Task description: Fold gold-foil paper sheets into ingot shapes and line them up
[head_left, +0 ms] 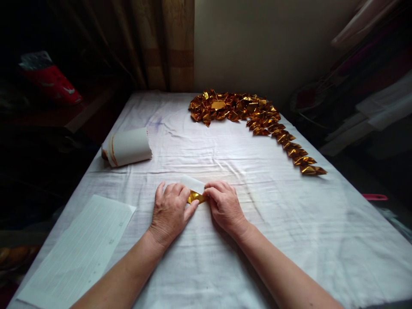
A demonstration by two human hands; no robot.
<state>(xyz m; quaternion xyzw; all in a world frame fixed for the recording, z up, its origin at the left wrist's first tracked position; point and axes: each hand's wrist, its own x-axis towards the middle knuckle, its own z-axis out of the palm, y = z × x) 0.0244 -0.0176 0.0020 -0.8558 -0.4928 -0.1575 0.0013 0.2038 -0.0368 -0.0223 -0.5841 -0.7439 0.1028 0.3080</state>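
Observation:
Between my two hands, near the middle of the table, lies a sheet of gold foil paper (195,197) with a white back; part of it is folded over, gold side up. My left hand (172,208) presses on its left side, the thumb reaching to the lower gold edge. At the right end, my right hand (224,204) pinches the paper with thumb and fingertips. The white part stretches beyond the fingers, away from me. My fingers hide both ends of the fold.
Folded gold foil pieces (231,107) lie piled at the back, trailing down the right side. A rolled bundle of white paper (130,146) rests at the left. Lined paper (80,249) lies at front left on the white cloth (289,240). A red packet (51,81) stands beyond the table.

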